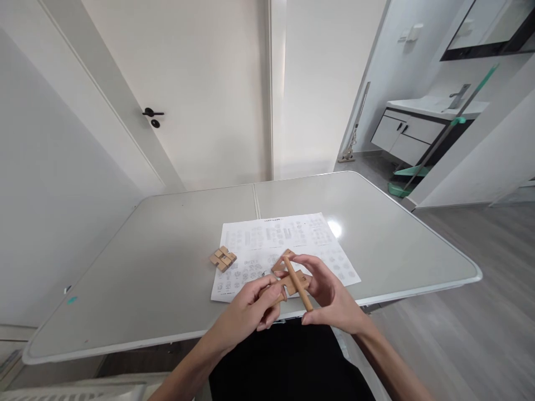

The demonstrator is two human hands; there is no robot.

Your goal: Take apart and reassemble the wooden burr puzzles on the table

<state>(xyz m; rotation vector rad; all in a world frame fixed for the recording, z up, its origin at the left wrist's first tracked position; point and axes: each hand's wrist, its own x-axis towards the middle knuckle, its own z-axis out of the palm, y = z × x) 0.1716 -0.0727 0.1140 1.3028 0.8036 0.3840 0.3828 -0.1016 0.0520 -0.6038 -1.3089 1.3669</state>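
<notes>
My left hand is closed around a notched wooden puzzle piece, which sticks out toward the right. Between the thumb and forefinger of my right hand is a slim wooden stick, pinched near its two ends. It slants across the front of the notched piece, and I cannot tell whether the two touch. Dark marks show on the wood behind the stick. Just beyond my fingers another flat wooden piece is partly hidden. A cluster of notched wooden pieces lies left of my hands, partly over the paper.
A printed sheet of small diagrams lies under and beyond my hands on the light grey table. The table's near edge runs by my wrists. Past the table stand a white door, and at right a washbasin cabinet and green broom and dustpan.
</notes>
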